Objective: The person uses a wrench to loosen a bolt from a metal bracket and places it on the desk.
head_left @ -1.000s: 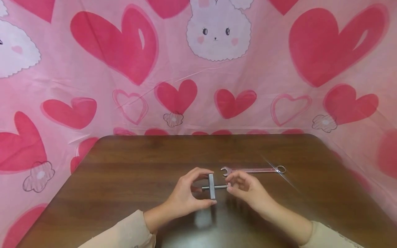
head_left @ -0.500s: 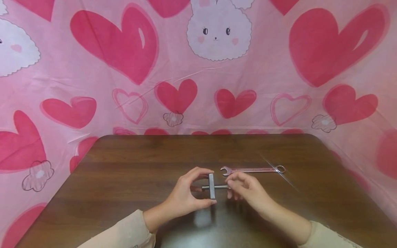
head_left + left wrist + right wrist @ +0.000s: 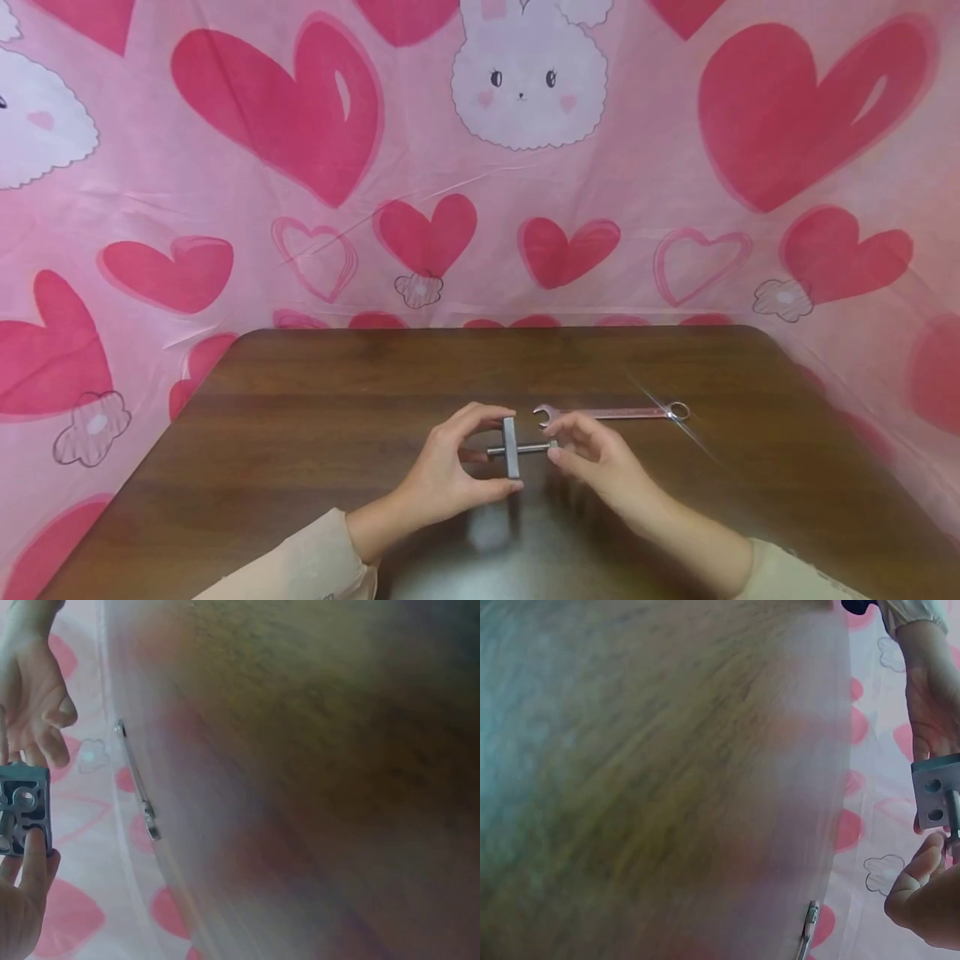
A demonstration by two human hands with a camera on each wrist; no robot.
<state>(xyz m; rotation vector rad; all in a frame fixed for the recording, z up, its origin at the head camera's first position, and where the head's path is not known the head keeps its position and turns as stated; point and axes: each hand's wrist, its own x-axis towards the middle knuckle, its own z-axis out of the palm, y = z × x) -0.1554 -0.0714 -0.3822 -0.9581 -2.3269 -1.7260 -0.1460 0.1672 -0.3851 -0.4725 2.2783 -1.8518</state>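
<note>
In the head view my left hand (image 3: 444,469) holds a grey metal block (image 3: 512,468) by its upper and lower edges, between fingers and thumb. A steel bolt (image 3: 534,448) runs through the block, its plain end poking out toward my left palm. My right hand (image 3: 606,457) has thumb and fingertips at the bolt's head on the right. The right wrist view shows round holes in the block's flat face (image 3: 932,799). Recesses and a ringed hole mark the block's other face (image 3: 26,797) in the left wrist view, where a left fingertip lies against it.
Behind my right hand a combination wrench (image 3: 615,412) lies on the dark wooden table (image 3: 360,375), open end to the left. A pink cloth (image 3: 487,175) with hearts and a rabbit hangs beyond the table's back edge.
My right thumb rolled up over the bolt's head, then dropped back below it, leaving the head more visible. The bolt now tilts slightly up to the right. My left hand keeps its hold.
</note>
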